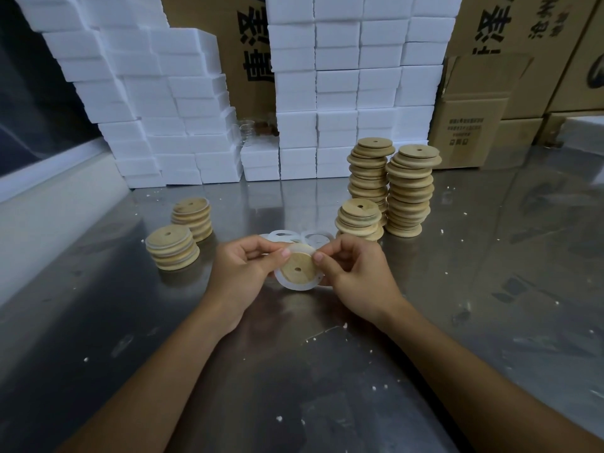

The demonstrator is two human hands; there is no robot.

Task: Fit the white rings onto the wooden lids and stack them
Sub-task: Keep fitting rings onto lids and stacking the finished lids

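Both hands, left hand (243, 268) and right hand (351, 271), had fingers pinched on one lid (299, 269) held above the tabletop (294, 371), probably so the white ring (287, 284) could stretch around its edge.

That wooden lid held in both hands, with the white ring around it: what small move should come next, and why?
Probably press the white ring fully around the wooden lid. The left hand and right hand both pinch it near the top edge, and it seems not yet seated. Then it can join the ringed stack on the left.
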